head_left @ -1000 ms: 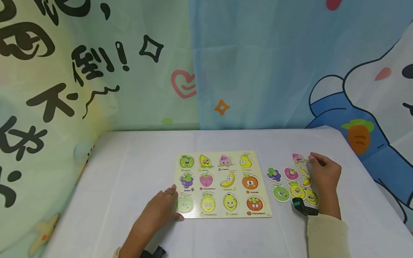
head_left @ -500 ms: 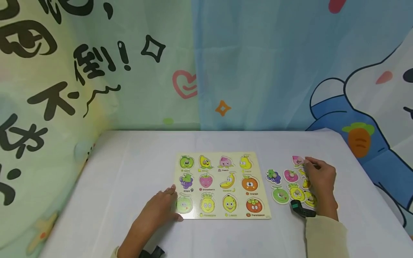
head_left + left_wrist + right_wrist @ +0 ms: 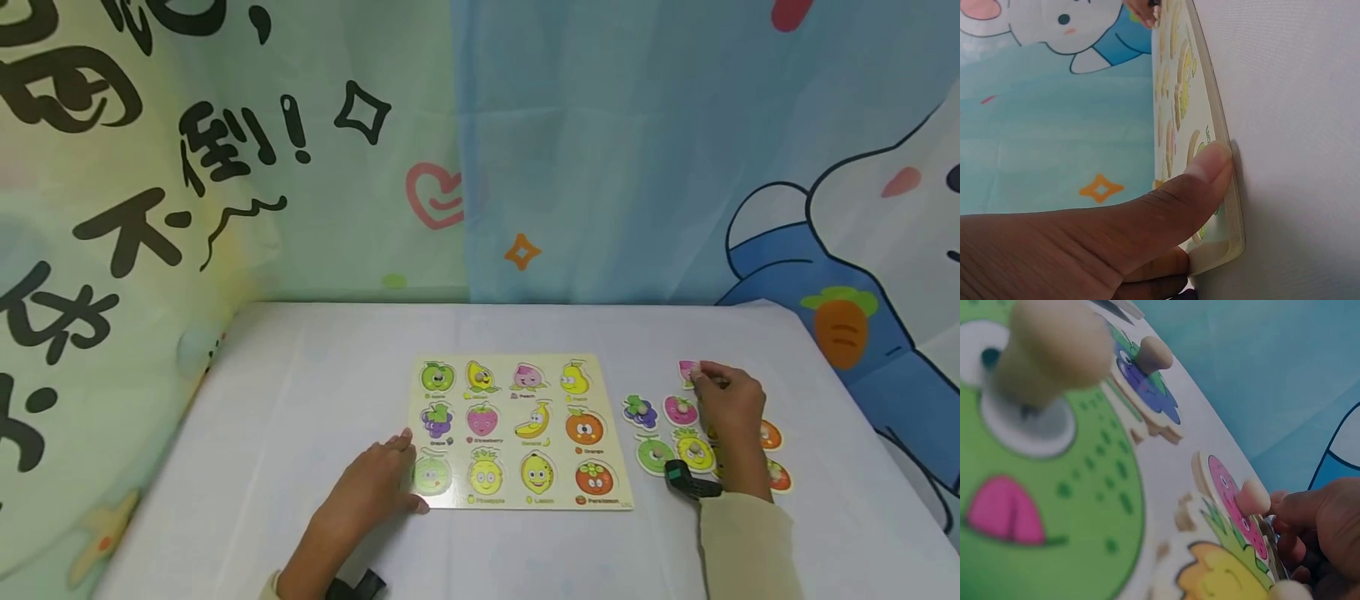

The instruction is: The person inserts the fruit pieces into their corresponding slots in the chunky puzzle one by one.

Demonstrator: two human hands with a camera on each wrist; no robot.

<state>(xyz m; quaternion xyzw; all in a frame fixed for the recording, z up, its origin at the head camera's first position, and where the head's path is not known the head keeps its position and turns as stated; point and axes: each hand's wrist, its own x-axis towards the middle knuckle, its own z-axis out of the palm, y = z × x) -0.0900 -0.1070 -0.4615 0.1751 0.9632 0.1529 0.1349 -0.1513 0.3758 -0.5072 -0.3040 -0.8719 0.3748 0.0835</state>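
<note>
My left hand (image 3: 372, 475) grips the lower left corner of a cream fruit puzzle board (image 3: 498, 440). Its thumb lies against the front edge in the left wrist view, and the fingers are at the left edge. To the right of the board, my right hand (image 3: 733, 406) pinches a pink peach puzzle piece (image 3: 686, 372); the fingertips hide its right half. Close by lie knobbed pieces: a strawberry (image 3: 681, 409), grapes (image 3: 640, 411), a pineapple (image 3: 694, 451) and a green round fruit (image 3: 655, 455). In the right wrist view, the strawberry piece partly hides the right hand's fingertips.
Beyond the right wrist lie an orange piece (image 3: 770, 435) and a persimmon piece (image 3: 779, 477). Yellow pieces are mostly covered by the right hand. A white cloth covers the table (image 3: 300, 400). Printed curtains (image 3: 600, 150) hang behind it.
My right hand has moved left over the peach piece, uncovering the orange and persimmon pieces on the right. The left hand and board stay in place; the head view has shifted slightly.
</note>
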